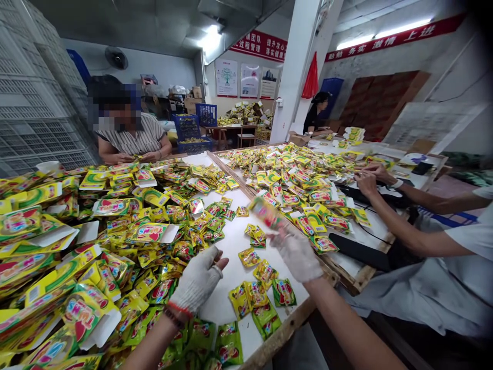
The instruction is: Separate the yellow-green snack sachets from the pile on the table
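Observation:
My right hand [296,253], in a white knit glove with bare fingertips, grips one end of a small printed carton [265,213]. The carton is blurred by motion above the white tabletop [234,239]. My left hand [199,277], gloved the same way, hovers at the edge of the heap with its fingers loosely bent and slightly apart; I see nothing in them. Small yellow sachets [248,258] and green sachets [265,319] lie between and below my hands. To the left, flat cartons [115,206] with white open flaps are piled over more sachets.
A wooden edge strip [283,334] borders the table. Beyond a divider is another pile of cartons [296,177]. At right, a co-worker's hands [372,177] work near a black object [358,252]. Another person [133,133] sits across. Stacked crates [34,92] stand left.

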`<control>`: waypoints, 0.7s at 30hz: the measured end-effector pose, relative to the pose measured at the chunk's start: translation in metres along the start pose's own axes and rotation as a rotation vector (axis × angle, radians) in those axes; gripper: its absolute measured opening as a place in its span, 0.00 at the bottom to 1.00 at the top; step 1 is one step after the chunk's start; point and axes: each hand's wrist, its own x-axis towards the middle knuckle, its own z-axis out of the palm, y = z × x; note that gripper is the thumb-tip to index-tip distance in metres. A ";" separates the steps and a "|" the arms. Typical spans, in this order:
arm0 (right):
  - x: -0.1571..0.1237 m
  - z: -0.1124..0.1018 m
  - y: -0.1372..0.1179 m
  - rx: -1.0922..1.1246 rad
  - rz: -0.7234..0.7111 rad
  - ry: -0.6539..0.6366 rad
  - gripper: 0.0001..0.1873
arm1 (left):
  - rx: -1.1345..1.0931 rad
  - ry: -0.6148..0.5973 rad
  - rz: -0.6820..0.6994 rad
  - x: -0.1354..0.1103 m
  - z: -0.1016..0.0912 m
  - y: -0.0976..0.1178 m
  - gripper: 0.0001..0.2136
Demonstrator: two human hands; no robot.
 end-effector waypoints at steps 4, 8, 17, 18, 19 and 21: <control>0.034 -0.019 0.014 -0.193 0.067 0.102 0.24 | 0.246 0.055 0.023 0.037 0.034 0.019 0.11; 0.050 -0.014 0.050 -0.526 0.166 0.006 0.17 | 0.271 0.093 0.023 0.053 0.074 0.027 0.14; 0.061 0.010 0.068 -0.868 0.150 -0.088 0.21 | -0.072 0.126 -0.019 0.014 0.048 -0.005 0.12; 0.058 0.011 0.067 -0.864 0.146 -0.098 0.21 | -0.181 0.143 -0.042 0.007 0.042 -0.008 0.13; 0.053 0.012 0.066 -0.809 0.142 -0.109 0.21 | -0.307 0.163 -0.076 0.000 0.037 -0.012 0.14; 0.042 0.013 0.061 -0.591 0.133 -0.138 0.19 | -0.550 0.202 -0.163 -0.012 0.031 -0.018 0.18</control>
